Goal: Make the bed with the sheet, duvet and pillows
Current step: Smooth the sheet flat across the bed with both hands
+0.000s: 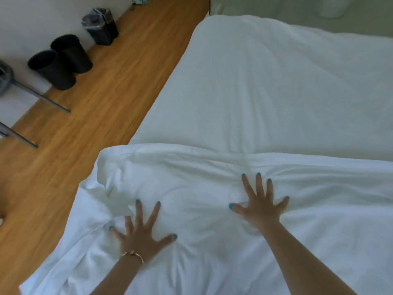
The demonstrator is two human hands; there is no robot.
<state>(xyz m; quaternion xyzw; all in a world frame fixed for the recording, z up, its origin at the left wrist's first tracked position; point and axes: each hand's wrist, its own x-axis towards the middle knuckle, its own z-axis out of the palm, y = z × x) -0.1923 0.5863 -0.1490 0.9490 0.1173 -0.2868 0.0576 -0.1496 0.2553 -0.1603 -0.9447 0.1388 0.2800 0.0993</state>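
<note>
A white duvet lies across the near part of the bed, its folded edge running left to right and its left corner hanging over the side. Beyond that edge the white sheet covers the mattress smoothly. My left hand presses flat on the duvet near its left corner, fingers spread. My right hand presses flat on the duvet nearer the middle, fingers spread, just below the folded edge. No pillows are in view.
A wooden floor runs along the bed's left side. Several black bins stand by the white wall at the upper left. Grey metal legs of a chair cross the floor at the far left.
</note>
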